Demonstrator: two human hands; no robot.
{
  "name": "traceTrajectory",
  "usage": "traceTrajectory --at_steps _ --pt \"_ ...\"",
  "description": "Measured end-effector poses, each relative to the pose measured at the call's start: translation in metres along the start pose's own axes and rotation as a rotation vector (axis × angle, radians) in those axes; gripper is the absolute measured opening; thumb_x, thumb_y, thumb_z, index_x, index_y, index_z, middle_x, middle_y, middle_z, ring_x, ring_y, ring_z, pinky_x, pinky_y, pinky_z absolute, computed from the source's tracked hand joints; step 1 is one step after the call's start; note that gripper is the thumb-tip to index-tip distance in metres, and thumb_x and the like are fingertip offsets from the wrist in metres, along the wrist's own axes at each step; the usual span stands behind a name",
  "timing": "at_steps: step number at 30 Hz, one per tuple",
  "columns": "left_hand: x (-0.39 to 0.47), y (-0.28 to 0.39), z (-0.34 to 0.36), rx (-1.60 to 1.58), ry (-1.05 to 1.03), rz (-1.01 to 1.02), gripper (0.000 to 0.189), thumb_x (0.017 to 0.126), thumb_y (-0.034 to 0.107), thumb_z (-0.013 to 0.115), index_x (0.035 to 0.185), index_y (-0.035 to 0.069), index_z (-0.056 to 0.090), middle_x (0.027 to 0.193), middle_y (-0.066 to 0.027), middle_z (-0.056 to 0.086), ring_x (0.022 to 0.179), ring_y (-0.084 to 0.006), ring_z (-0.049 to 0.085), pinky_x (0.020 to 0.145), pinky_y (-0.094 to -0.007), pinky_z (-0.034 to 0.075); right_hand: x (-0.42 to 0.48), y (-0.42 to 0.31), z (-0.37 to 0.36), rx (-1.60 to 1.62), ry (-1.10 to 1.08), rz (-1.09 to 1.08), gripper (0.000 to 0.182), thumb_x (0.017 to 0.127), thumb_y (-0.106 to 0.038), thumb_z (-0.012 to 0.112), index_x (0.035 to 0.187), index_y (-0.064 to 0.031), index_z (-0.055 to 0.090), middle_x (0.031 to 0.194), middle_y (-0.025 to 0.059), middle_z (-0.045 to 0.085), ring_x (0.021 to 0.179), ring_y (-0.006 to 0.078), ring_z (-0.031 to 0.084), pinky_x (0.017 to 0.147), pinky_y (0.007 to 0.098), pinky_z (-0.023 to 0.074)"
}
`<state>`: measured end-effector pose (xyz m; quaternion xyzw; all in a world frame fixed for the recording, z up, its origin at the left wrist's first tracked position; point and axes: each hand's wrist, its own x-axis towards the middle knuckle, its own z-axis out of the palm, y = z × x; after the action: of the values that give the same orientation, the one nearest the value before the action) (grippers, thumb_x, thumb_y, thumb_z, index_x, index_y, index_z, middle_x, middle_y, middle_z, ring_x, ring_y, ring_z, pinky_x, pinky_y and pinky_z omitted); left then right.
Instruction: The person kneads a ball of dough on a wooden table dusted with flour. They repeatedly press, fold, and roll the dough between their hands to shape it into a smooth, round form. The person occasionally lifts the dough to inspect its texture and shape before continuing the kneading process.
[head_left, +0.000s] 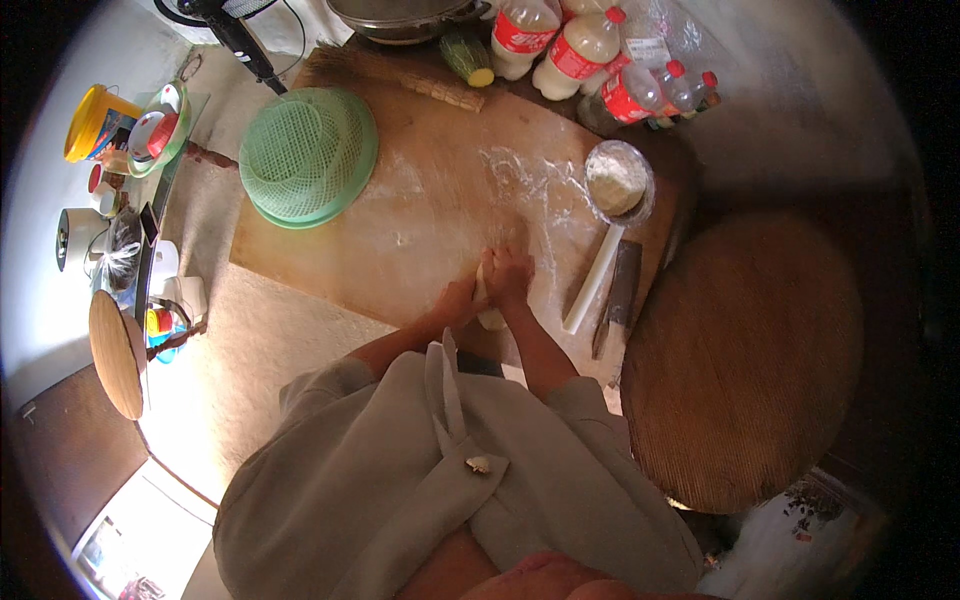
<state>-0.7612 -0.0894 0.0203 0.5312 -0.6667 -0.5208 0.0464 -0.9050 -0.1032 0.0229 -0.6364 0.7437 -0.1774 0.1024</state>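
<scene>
On a wooden board (330, 262) before me lies a pale lump of dough (491, 319), partly hidden under both of my hands. My right hand (508, 276) presses on its far part with the fingers curled over it. From the left side, my left hand (456, 300) grips the dough, close against the right hand. White flour (517, 169) is smeared over the board beyond my hands. To the right stands a clear round scoop (651, 196) heaped with flour (615, 180). A white handle (592, 281) runs from it towards me, beside a dark flat tool (624, 281).
A green plastic mesh basket (307, 157) sits upside down at the board's left. A straw brush (435, 86), a cut green vegetable (466, 58), several plastic bottles (577, 52) and a dark pan (405, 19) line the far side. At right is a large round ridged brown surface (742, 360).
</scene>
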Motion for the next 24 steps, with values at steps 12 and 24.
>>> traceTrajectory --at_steps 12,24 --pt "-0.016 0.058 -0.037 0.07 0.047 0.728 0.064 0.076 0.034 0.076 0.13 0.008 0.052 0.132 -0.0195 0.053 0.126 -0.0373 0.046 0.105 -0.0474 0.034 -0.025 -0.012 -0.079 0.657 -0.141 0.607 0.037 0.096 -0.03 0.053 0.082 0.0011 0.066 0.086 0.0152 0.066 0.082 0.0252 0.062 0.075 0.0364 0.0472" --pt "0.041 -0.003 0.018 0.867 0.321 0.663 0.08 0.079 0.031 0.069 0.147 0.004 0.036 0.151 -0.0153 0.035 0.143 -0.0365 0.025 0.115 -0.0627 0.01 -0.014 0.003 -0.021 0.124 0.125 0.11 0.027 0.096 -0.026 0.048 0.107 -0.0078 0.065 0.108 0.0161 0.064 0.103 0.0358 0.058 0.092 0.0497 0.0406"
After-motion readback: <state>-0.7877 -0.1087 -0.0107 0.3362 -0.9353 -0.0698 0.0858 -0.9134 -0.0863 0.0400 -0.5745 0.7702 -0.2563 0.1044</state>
